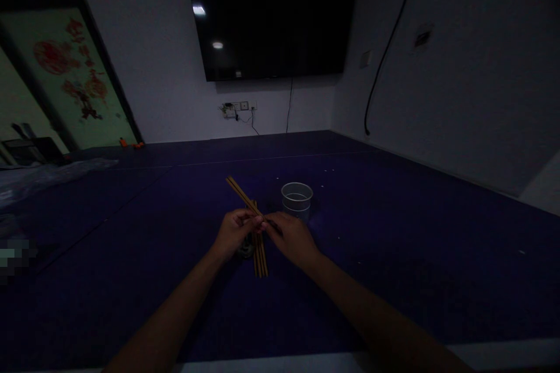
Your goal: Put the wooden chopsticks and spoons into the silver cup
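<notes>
Both of my hands meet over the middle of the purple surface, fingers pinched around a pair of wooden chopsticks (240,191) that slants up to the left. My left hand (237,229) grips them from the left, and my right hand (292,235) closes on their lower end. Beneath my hands several more chopsticks (260,259) lie side by side, pointing toward me. A small dark object (245,249) sits beside them, partly hidden under my left hand; I cannot make out its kind. Just beyond my right hand stands a grey metal-looking cup (297,194), upright, its lower part partly covered.
The purple tabletop (175,280) carries a few small white scraps. Crumpled clear plastic (61,178) lies at the far left, near small orange objects (131,143). A large dark television (280,17) hangs on the back wall above sockets (240,106) and cables.
</notes>
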